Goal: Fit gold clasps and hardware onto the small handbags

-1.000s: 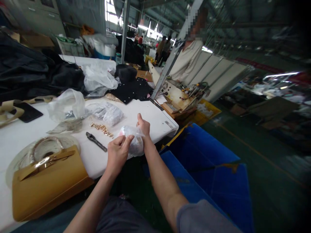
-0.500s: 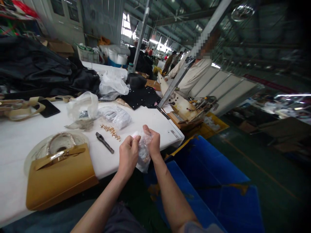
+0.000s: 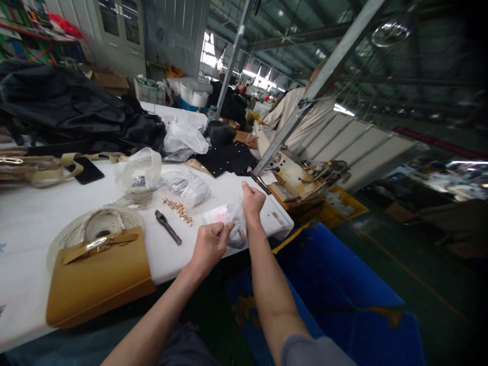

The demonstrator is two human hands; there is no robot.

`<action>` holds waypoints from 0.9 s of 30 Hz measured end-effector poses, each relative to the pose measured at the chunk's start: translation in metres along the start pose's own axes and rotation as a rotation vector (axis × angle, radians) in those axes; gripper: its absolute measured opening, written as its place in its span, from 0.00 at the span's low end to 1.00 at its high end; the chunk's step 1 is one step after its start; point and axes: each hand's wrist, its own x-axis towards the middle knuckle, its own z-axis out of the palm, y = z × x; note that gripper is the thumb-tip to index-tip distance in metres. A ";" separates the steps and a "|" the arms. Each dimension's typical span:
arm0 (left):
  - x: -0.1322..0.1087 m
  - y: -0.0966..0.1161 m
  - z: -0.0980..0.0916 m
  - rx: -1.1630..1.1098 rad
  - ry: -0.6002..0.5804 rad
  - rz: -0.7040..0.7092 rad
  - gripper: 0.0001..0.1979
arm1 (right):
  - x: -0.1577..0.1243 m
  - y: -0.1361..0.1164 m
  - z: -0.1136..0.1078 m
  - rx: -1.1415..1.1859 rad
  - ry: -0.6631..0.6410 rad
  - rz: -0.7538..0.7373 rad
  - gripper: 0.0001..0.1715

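Note:
A clear plastic bag [image 3: 238,235] with small pieces inside rests at the table's front edge. My left hand [image 3: 211,243] is closed on its near side. My right hand [image 3: 253,202] is closed at the bag's upper right, pinching its plastic. To the left lies a loose pile of small gold metal fittings [image 3: 178,210], with a dark metal hand tool [image 3: 168,227] beside it. Farther left a tan handbag [image 3: 101,279] with a gold clasp lies at the front edge, partly over a roll of clear material [image 3: 57,244].
More plastic bags [image 3: 186,187] lie behind the gold fittings. A phone [image 3: 88,170] and black material [image 3: 76,112] are at the left. Blue bins [image 3: 343,269] stand below the table's right end. A person in a light shirt [image 3: 292,114] is behind a machine [image 3: 301,180].
The bag has come down onto the table edge. My right hand has moved up and away from my left, the plastic between them spreading out. The view has shifted slightly.

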 end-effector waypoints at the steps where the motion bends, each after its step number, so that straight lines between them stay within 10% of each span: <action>1: 0.000 -0.001 0.001 0.020 0.019 0.013 0.35 | 0.008 0.003 0.002 0.002 0.001 0.013 0.41; 5: 0.012 -0.003 0.005 0.085 0.057 0.109 0.34 | 0.030 -0.006 0.007 0.043 0.038 -0.015 0.42; 9: 0.027 -0.003 0.003 0.104 -0.022 0.174 0.26 | 0.058 -0.040 -0.010 0.036 0.114 -0.355 0.40; 13: 0.020 -0.014 -0.017 0.121 -0.021 0.120 0.11 | 0.084 -0.045 -0.026 -0.130 -0.277 -0.587 0.39; 16: 0.001 -0.033 -0.050 0.198 0.035 0.078 0.12 | 0.085 -0.013 -0.020 -0.287 -0.471 -0.360 0.33; 21: -0.049 -0.077 -0.112 0.554 0.042 0.092 0.13 | 0.077 0.054 -0.017 -0.537 -0.300 -0.009 0.36; 27: -0.091 -0.095 -0.132 0.876 -0.130 0.216 0.24 | 0.089 0.072 -0.019 -0.638 -0.465 0.136 0.40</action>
